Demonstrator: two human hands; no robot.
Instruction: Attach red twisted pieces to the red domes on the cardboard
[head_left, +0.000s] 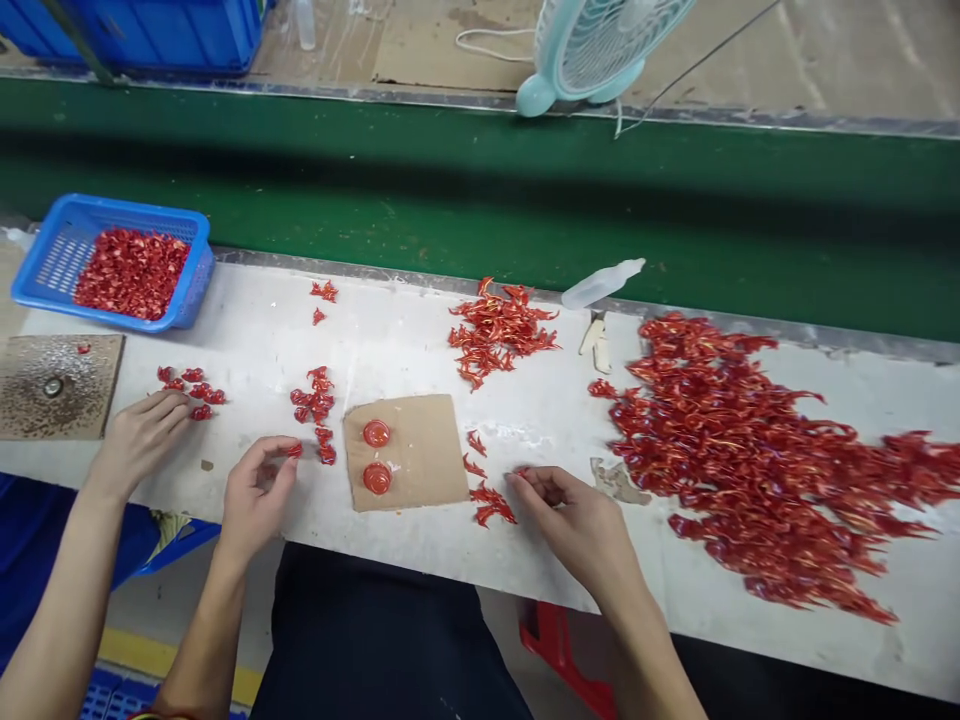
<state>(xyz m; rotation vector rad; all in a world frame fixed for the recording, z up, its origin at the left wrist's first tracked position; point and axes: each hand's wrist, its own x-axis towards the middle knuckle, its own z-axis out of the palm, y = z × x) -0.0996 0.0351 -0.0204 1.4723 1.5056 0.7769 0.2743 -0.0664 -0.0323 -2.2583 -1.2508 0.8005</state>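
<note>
My left hand (259, 490) pinches a small red shiny piece (294, 450) just left of a brown cardboard square (420, 445). Two round red coiled pieces (376, 456) lie on that square. My right hand (570, 515) rests right of the cardboard with its fingers curled together. Its fingertips pinch a red piece next to a few loose red pieces (491, 503). A short row of folded red pieces (316, 400) lies just above my left hand.
Another person's hand (142, 430) rests at the far left beside small red pieces (191, 388) and a brown board (60, 385). A blue basket (196, 270) holds red pieces. A large red heap (757, 450), a smaller heap (499, 330), a squeeze bottle (600, 285), a green belt (480, 190) and a fan (592, 50) lie beyond.
</note>
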